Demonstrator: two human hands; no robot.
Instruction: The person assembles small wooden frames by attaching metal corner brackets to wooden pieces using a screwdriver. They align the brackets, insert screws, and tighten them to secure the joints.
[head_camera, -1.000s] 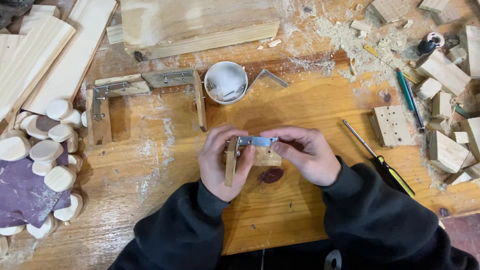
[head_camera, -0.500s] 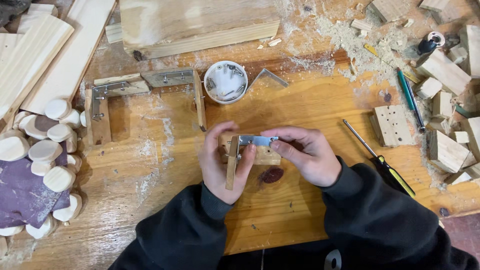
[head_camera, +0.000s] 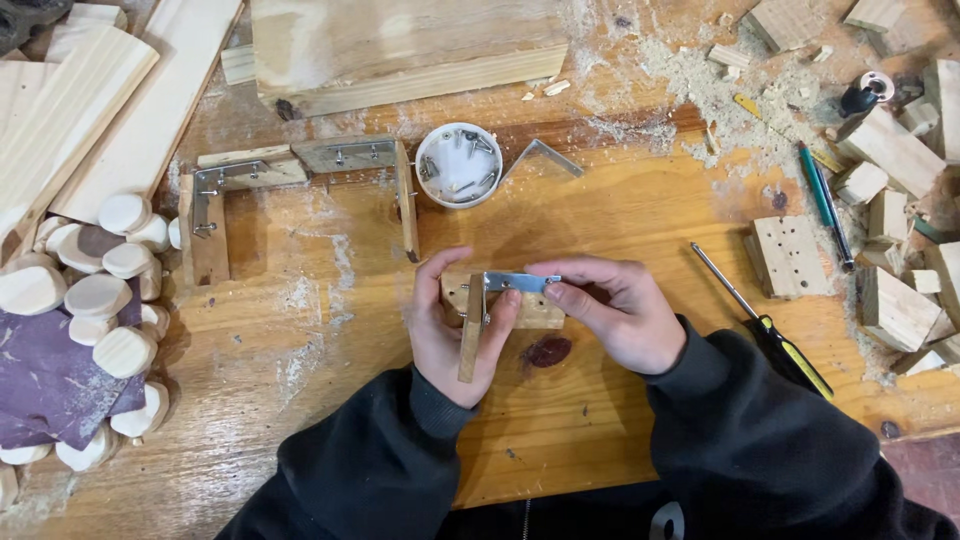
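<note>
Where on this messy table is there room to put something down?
Bare wood lies between the left hand and the wooden discs, below the bracketed wooden frame. Another patch sits between the screw cup and the screwdriver. The right edge is crowded with wood blocks.

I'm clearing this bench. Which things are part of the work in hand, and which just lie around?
In hand: left hand, right hand, silver metal angle bracket, short pale wooden strips.

Lying about: black-and-yellow screwdriver, white round screw tub, drilled wooden block, round wooden discs.
</note>
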